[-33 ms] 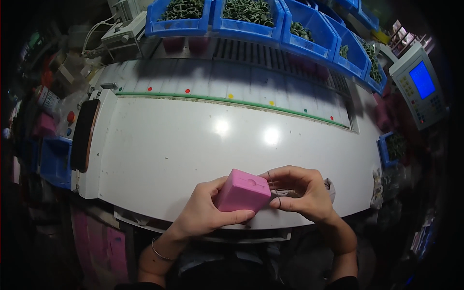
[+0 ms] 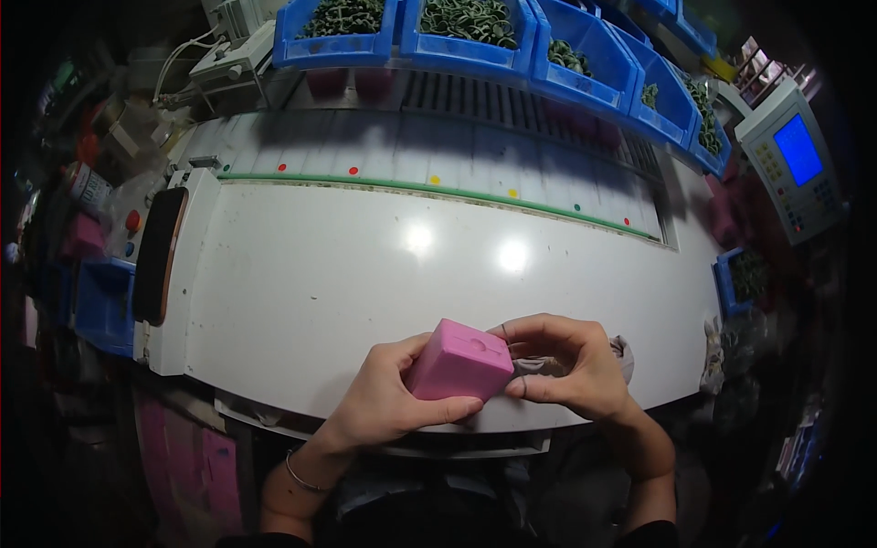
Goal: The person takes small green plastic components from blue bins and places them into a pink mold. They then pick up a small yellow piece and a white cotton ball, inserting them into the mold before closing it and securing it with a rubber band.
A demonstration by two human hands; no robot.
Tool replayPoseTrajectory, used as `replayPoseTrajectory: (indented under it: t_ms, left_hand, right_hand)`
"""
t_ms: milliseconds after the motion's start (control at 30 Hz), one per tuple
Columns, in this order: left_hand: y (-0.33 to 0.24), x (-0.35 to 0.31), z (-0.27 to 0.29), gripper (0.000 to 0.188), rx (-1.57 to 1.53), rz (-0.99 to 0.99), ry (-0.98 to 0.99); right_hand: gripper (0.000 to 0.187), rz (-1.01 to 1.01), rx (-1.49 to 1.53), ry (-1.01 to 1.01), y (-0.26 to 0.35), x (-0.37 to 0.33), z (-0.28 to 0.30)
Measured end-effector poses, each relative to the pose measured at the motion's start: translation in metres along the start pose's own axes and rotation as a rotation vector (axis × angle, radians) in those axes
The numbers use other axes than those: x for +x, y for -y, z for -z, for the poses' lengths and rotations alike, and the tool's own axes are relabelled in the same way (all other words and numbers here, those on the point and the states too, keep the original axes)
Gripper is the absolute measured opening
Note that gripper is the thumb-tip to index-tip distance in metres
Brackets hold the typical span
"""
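A small pink box (image 2: 457,365) is tilted above the near edge of the white table, its end face with a round mark turned up. My left hand (image 2: 388,388) is closed around it, the thumb along its near side. At its right end is my right hand (image 2: 571,365), index finger and thumb curved apart. A thin dark band (image 2: 524,387) loops over those two fingertips; its middle stretch is hard to make out. Behind the right hand, and partly hidden by it, lies a greyish crumpled thing (image 2: 624,356).
Blue bins (image 2: 466,46) of small green coiled pieces line the back. A white ribbed strip with a green edge (image 2: 365,184) crosses the table. A control panel (image 2: 799,155) with a blue screen stands right; a dark phone-like slab (image 2: 162,256) lies left.
The dark band showed as a line between my right index finger and thumb; now only parts at the fingertips show. That thumb has shifted slightly left, closer to the pink box.
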State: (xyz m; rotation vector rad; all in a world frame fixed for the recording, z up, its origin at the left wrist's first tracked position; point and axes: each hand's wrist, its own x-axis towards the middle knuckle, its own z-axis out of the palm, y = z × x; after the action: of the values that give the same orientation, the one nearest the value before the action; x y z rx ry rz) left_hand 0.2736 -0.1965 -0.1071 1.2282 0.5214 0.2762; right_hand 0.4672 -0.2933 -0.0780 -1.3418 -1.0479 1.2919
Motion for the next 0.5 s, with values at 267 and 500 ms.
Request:
replayPoseTrajectory:
  t_ms: [267,500]
  left_hand:
    - [-0.023,0.004,-0.008,0.039,0.474,0.158,0.142]
    - [-0.029,0.007,-0.005,0.033,0.556,0.136,0.175]
  right_hand:
    - [0.045,-0.1,-0.364,0.153,0.017,0.01,-0.003]
    - [0.036,-0.164,-0.469,0.321,0.025,0.024,0.005]
